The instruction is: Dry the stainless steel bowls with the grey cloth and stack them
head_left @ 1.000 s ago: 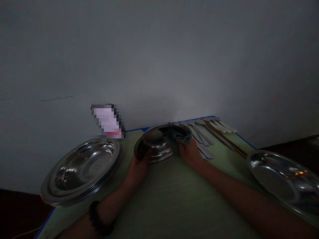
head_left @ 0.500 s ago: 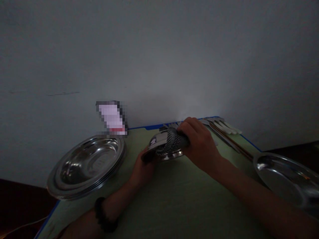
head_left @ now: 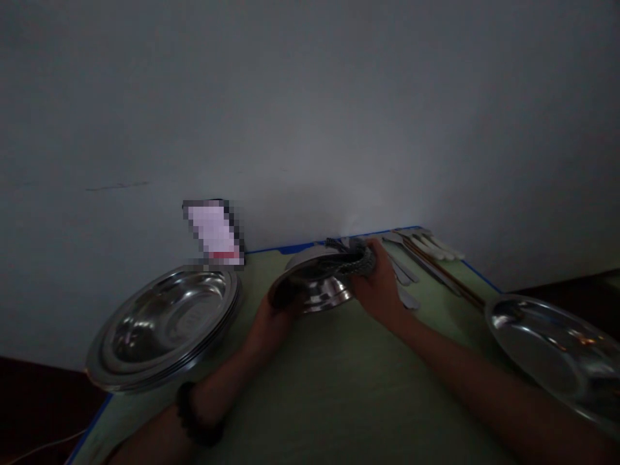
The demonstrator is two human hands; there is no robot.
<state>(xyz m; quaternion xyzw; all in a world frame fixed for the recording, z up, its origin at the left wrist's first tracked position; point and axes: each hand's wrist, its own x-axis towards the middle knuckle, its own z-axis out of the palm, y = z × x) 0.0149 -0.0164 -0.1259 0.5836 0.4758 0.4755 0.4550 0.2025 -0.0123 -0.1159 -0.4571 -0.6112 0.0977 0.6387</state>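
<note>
A shiny metal bowl is held tilted above the middle of the table. My left hand is closed on its left side, with the fingers mostly hidden behind and under it. At the right rim, my right hand grips a dark checked cloth, which is folded over the bowl's edge. Part of the cloth lies against the inside of the bowl. A dark beaded bracelet circles my left wrist.
Stacked metal basins stand at the left; an oval metal dish lies at the right. Chopsticks, white-handled utensils and other cutlery lie along the back. A blurred phone leans against the wall.
My right hand has moved down and the cloth has shifted from the bowl's outside to its rim and inside. The bowl has tipped so that its opening shows more.
</note>
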